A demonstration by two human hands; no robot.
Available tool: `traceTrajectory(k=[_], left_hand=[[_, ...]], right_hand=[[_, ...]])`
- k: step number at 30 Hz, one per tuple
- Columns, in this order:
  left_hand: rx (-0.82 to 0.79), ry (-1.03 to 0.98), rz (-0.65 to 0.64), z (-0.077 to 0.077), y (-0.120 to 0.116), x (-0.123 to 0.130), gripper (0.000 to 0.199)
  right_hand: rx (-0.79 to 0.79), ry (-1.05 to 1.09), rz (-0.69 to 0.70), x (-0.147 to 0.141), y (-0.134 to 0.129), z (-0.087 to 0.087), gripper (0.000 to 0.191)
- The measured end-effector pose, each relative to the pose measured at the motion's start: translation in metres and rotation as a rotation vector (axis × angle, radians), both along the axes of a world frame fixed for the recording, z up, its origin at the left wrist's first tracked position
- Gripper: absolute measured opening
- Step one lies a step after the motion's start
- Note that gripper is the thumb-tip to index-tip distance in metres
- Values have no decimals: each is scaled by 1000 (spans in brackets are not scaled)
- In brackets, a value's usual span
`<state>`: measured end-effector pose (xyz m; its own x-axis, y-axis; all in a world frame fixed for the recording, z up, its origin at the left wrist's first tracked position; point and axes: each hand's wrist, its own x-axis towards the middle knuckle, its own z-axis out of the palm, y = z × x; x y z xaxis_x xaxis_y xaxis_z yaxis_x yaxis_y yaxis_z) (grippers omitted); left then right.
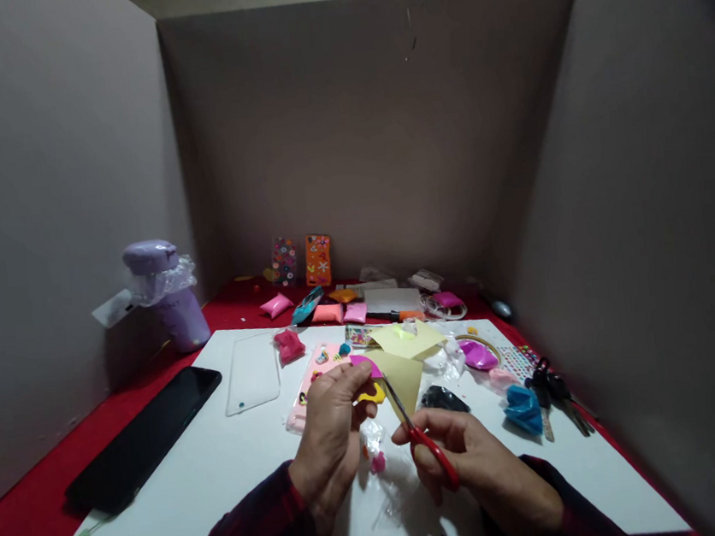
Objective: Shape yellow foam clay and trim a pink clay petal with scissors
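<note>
Between thumb and fingers, my left hand (337, 425) pinches a small bright pink piece (366, 364), thin like paper. My right hand (453, 455) grips red-handled scissors (435, 453), and their blades reach up to the edge of the pink piece. Behind my left hand lies a pink phone case (302, 408) with small colourful decorations, partly hidden by the hand. Pale yellow paper sheets (402, 375) lie just beyond the blades. Below the hands, a clear plastic wrapper (373, 438) with a pink bit rests on the white board.
A black phone (150, 433) and a clear case (252, 375) lie on the left of the white board (191, 510). Keys (556, 396) and a blue packet (522, 411) are at right. Two decorated cases (318, 259) lean at the back; a purple bottle (173, 297) stands left.
</note>
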<state>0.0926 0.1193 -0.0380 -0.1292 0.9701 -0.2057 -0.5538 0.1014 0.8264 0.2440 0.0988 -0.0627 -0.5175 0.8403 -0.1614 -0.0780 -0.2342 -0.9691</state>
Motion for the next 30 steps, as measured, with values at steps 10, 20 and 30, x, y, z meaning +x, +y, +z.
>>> traceTrajectory(k=[10, 20, 30], left_hand=[[20, 44, -32, 0, 0, -2, 17], [36, 71, -41, 1, 1, -2, 16], [42, 80, -40, 0, 1, -3, 15]], right_hand=[[-12, -2, -8, 0, 1, 0, 37], [-22, 16, -2, 1, 1, 0, 31], [-29, -5, -35, -2, 0, 3, 30]])
